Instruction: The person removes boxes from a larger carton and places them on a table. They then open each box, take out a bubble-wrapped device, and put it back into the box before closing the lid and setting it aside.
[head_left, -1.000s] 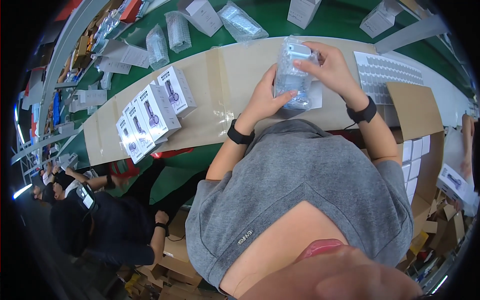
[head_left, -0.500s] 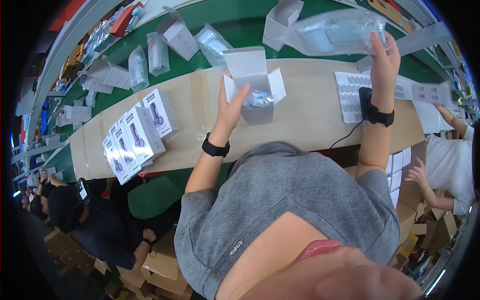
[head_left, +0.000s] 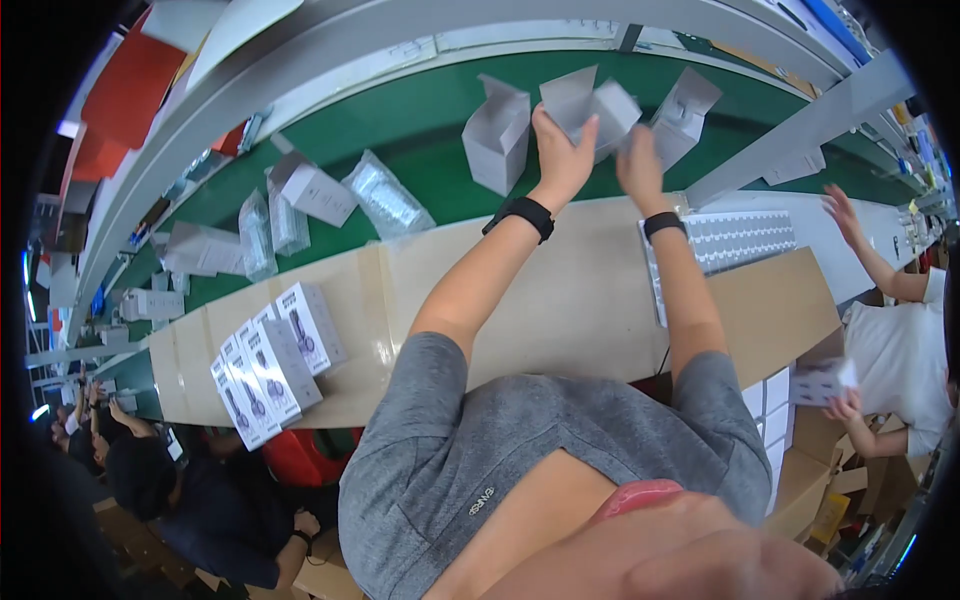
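Over the green bench top, an open white carton [head_left: 568, 97] with its flaps raised is gripped by my left hand [head_left: 562, 165], thumb on one side and fingers on the other. My right hand [head_left: 640, 168] is at the carton's right side, its fingers smeared by motion, so whether it grips anything cannot be made out. The carton's inside is hidden. Just left of my left hand stands another open white box [head_left: 497, 140]. A third open box [head_left: 684, 118] is to the right of my right hand.
Bubble-wrapped packages [head_left: 388, 195] and white boxes [head_left: 315, 190] lie on the green bench at left. Printed retail boxes [head_left: 270, 370] stand on the beige board [head_left: 540, 310]. A white slotted tray [head_left: 740, 240], a brown carton [head_left: 780, 305] and a co-worker holding a box [head_left: 825, 380] are at right.
Both hands have moved forward over the green bench and closer together. The bubble-wrapped package has left my right hand and is out of sight there. The view has shifted forward.
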